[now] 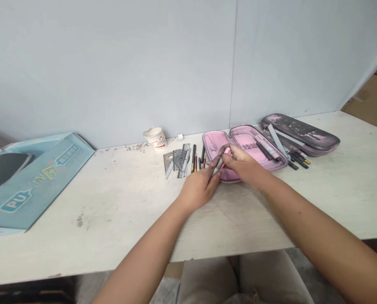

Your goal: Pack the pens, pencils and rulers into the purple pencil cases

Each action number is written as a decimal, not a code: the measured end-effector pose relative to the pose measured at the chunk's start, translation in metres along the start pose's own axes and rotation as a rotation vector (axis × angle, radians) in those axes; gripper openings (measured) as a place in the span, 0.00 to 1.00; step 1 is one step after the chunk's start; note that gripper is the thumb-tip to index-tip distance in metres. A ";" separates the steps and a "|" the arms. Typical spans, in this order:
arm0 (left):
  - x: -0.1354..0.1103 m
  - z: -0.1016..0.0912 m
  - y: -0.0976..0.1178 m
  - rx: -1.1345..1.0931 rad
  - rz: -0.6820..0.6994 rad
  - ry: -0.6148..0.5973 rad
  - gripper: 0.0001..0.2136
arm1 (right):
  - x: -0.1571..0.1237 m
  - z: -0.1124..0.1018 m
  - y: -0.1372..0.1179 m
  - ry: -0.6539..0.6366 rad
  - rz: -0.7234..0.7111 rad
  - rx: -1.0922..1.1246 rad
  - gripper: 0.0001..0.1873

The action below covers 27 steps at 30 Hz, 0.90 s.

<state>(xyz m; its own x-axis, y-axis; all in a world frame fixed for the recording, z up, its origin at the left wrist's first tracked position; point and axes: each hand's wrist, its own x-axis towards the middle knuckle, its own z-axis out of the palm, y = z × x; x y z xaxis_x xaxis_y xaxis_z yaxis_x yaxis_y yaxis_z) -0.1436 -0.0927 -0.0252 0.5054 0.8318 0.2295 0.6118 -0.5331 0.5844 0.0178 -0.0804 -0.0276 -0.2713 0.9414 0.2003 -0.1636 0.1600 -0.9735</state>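
Note:
My left hand (pixel 198 185) is closed around a slim grey and pink pen (pixel 218 165), which slants up to the right. At its pink upper end, the fingers of my right hand (pixel 239 160) are closed on it too. Both hands are over the near side of an open pencil case (pixel 216 139) with a pink lining. Inside its right half lie a black pen (pixel 263 150) and a pale pink tube-shaped thing (pixel 267 145). Left of the hands, several dark pencils (pixel 194 158) lie beside clear rulers and set squares (pixel 177 162). My fingers hide part of the case.
A closed dark pencil case (pixel 302 131) lies at the back right, with a grey ruler (pixel 277 138) and several pens (pixel 298 159) before it. A paper cup (pixel 155 137) stands near the wall. A blue box (pixel 45 181) holding something dark occupies the left of the table (pixel 118 219).

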 end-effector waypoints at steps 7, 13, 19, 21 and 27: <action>-0.005 -0.006 0.013 -0.668 -0.105 -0.217 0.22 | -0.005 0.011 -0.006 -0.206 0.078 0.251 0.23; 0.025 0.003 0.027 -0.794 -0.194 0.005 0.20 | -0.001 -0.002 -0.018 -0.097 -0.138 0.039 0.20; 0.080 0.030 0.055 -0.646 -0.065 0.080 0.13 | -0.003 -0.057 -0.033 0.360 -0.392 -0.410 0.16; 0.095 0.043 0.056 -0.431 -0.015 0.075 0.12 | -0.005 -0.077 -0.030 0.528 -0.405 -0.609 0.16; 0.108 0.070 0.053 0.259 0.045 -0.080 0.15 | -0.003 -0.098 -0.005 0.650 -0.049 -1.109 0.19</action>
<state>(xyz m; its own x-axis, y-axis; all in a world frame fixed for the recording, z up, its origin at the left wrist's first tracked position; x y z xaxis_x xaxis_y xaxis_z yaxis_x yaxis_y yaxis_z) -0.0140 -0.0423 -0.0243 0.5754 0.7973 0.1827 0.7178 -0.5992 0.3546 0.1124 -0.0550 -0.0346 0.2741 0.8485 0.4527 0.7971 0.0629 -0.6005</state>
